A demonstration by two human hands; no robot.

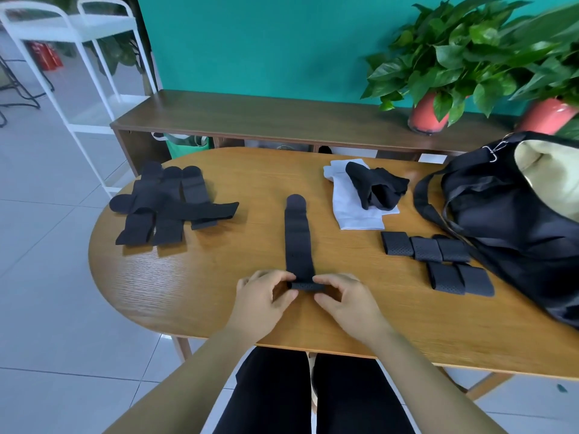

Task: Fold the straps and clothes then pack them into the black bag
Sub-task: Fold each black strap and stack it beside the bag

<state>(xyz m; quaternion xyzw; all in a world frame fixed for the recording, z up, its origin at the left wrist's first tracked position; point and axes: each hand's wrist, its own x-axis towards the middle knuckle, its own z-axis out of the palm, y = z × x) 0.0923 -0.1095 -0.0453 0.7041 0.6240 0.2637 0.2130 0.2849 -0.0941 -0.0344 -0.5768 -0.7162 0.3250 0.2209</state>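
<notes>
The black bag [507,214] lies on its side at the right end of the wooden surface [203,277], mouth gaping toward the far right. A cream lining [548,170] shows inside; whether anything is packed in it cannot be told. Its carry handle loops out onto the surface on the bag's left.

At the middle of the surface, close to the near edge, 1 strap [297,242] lies flat. Its long axis runs straight away from the person, and its rounded tab end points at the far edge. The near end is turned over into a short fold. The left hand [263,296] pinches the fold's left end and the right hand [344,297] its right end, the fingers [282,277] of each hand clamped with the thumb on the strap.

Just left of the bag sit 5 folded straps [438,261], 3 in a row and 2 nearer the person. Beyond them a black garment [376,186] is heaped on a white garment [354,202]. A pile of unfolded straps [169,205] lies crisscrossed at the far left.
</notes>
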